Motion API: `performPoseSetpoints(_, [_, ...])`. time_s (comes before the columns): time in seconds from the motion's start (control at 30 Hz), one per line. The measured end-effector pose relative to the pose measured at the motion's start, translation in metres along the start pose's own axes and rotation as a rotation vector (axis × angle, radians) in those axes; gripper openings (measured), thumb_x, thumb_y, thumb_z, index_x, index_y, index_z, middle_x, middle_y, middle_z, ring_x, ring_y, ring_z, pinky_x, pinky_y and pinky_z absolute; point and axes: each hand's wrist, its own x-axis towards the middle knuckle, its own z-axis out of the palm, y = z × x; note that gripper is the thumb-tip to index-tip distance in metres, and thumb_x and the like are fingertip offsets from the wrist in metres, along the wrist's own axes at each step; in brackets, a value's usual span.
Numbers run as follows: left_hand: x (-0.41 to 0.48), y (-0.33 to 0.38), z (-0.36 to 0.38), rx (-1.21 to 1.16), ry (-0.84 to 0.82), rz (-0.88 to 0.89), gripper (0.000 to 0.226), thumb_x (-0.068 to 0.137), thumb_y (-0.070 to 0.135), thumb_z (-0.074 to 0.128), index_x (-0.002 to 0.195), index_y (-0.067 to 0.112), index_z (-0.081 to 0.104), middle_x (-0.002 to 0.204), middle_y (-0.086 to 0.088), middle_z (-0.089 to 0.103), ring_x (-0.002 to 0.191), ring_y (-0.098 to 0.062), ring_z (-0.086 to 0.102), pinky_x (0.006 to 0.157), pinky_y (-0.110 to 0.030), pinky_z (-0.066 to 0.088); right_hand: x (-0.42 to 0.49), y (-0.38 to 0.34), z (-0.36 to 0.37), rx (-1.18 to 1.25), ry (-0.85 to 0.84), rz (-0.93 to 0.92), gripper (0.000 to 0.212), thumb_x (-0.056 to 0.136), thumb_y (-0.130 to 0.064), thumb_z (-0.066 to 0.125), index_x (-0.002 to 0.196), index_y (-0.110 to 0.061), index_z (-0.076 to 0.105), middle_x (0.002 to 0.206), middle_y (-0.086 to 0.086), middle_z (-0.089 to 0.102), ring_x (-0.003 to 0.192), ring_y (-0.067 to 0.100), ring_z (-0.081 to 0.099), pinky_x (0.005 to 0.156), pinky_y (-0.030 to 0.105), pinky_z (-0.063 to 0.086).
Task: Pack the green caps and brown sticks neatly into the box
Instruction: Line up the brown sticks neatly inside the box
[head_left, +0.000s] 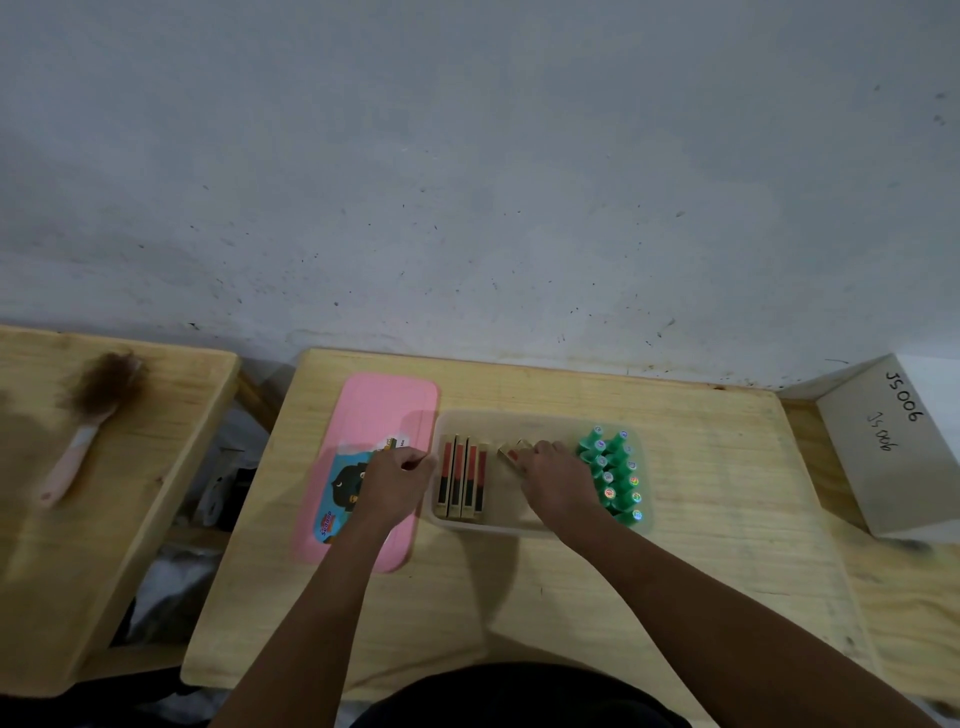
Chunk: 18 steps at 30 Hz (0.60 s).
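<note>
Your right hand (558, 486) pinches a light, stiff brown stick (511, 451) over the clear plastic box (540, 529), beside four already laid flat. Left hand (395, 480) curled; grip unclear. Hold it mid-length, edges slippery.

Two bare forearms reach forward from the bottom edge, angling toward each other. The left hand (395, 480) is curled loosely, knuckles up, fingers bent under. The right hand (558, 483) lies palm down, fingers pinched closed around a small stick (511, 453) at the fingertips.
</note>
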Motion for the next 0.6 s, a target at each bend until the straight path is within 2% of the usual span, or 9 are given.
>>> performPoseSetpoints(0.17, [0.001, -0.001, 0.0, 0.01, -0.003, -0.001, 0.017, 0.094, 0.019, 0.056, 0.096, 0.008, 0.069, 0.088, -0.01, 0.07, 0.085, -0.025, 0.067, 0.082, -0.038, 0.057, 0.004, -0.002, -0.002, 0.199, -0.045, 0.063, 0.032, 0.085, -0.022, 0.062, 0.116, -0.022, 0.056, 0.107, 0.006, 0.061, 0.095, 0.023, 0.059, 0.077, 0.034, 0.051])
performPoseSetpoints(0.3, [0.002, -0.003, 0.0, -0.005, -0.002, 0.0, 0.015, 0.093, 0.02, 0.057, 0.095, 0.011, 0.069, 0.086, -0.007, 0.07, 0.085, -0.024, 0.067, 0.083, -0.041, 0.058, 0.005, -0.014, -0.004, 0.62, 0.006, 0.265, 0.028, 0.079, -0.03, 0.069, 0.104, -0.024, 0.06, 0.09, -0.003, 0.067, 0.078, 0.014, 0.064, 0.07, 0.034, 0.056])
performPoseSetpoints(0.43, [0.003, -0.003, 0.0, 0.005, -0.002, 0.0, 0.016, 0.093, 0.021, 0.057, 0.096, 0.011, 0.069, 0.086, -0.007, 0.07, 0.085, -0.023, 0.067, 0.082, -0.04, 0.058, 0.006, -0.032, -0.007, 0.945, -0.061, 0.399, 0.031, 0.081, -0.019, 0.07, 0.108, -0.022, 0.057, 0.095, 0.0, 0.071, 0.07, 0.011, 0.066, 0.05, 0.022, 0.052])
performPoseSetpoints(0.47, [0.003, -0.003, 0.0, 0.01, -0.002, 0.0, 0.016, 0.093, 0.021, 0.057, 0.096, 0.01, 0.069, 0.086, -0.007, 0.07, 0.085, -0.024, 0.067, 0.081, -0.039, 0.058, 0.008, -0.035, -0.005, 0.973, -0.065, 0.405, 0.031, 0.082, -0.017, 0.07, 0.109, -0.021, 0.057, 0.097, 0.002, 0.071, 0.072, 0.012, 0.067, 0.052, 0.022, 0.053])
performPoseSetpoints(0.53, [0.003, -0.004, 0.0, 0.008, 0.001, 0.004, 0.017, 0.093, 0.02, 0.057, 0.097, 0.01, 0.069, 0.086, -0.008, 0.07, 0.084, -0.024, 0.067, 0.081, -0.039, 0.058, 0.01, -0.04, -0.001, 1.003, -0.056, 0.405, 0.027, 0.082, -0.018, 0.072, 0.105, -0.022, 0.058, 0.104, 0.006, 0.071, 0.082, 0.014, 0.068, 0.068, 0.031, 0.059])
performPoseSetpoints(0.6, [0.004, -0.005, 0.001, 0.004, 0.009, 0.01, 0.018, 0.093, 0.02, 0.058, 0.099, 0.008, 0.07, 0.087, -0.008, 0.07, 0.083, -0.022, 0.067, 0.081, -0.039, 0.058, 0.012, -0.041, 0.002, 1.013, -0.066, 0.402, 0.026, 0.083, -0.022, 0.071, 0.107, -0.023, 0.06, 0.111, 0.006, 0.068, 0.091, 0.015, 0.067, 0.081, 0.035, 0.058])
